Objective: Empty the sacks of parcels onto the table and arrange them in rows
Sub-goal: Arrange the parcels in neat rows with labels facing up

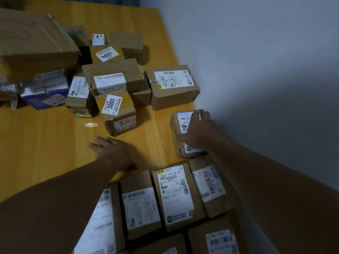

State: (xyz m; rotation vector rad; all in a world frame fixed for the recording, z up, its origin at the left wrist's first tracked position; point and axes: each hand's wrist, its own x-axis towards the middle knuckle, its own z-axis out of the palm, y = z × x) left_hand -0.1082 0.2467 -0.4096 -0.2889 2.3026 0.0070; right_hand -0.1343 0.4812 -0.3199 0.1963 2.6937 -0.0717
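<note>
Fingers point(204, 118) of the right hand point(197, 132) curl over the far edge of a small parcel point(181, 121), thumb against its near left side, gripping it from above. It lies label up at the table's point(45, 143) right edge, just beyond the near row point(174, 195). The left hand point(111, 150) lies flat on the bare wood, palm down, fingers straight and slightly spread, holding nothing.

The near row is four brown boxes set side by side with labels up and edges touching; parts of a second row point(218, 241) show below it at the bottom of the view.

Farther back sits a loose pile: a 3001 box point(117, 111) tilted at its front, a 2004 box point(106, 54) behind, a wide box point(172, 85) to the right, a blue box point(45, 94) to the left and a big carton point(34, 44) above that. All are taped shut, so their contents are hidden. A grey wall point(256, 70) runs along the right
</note>
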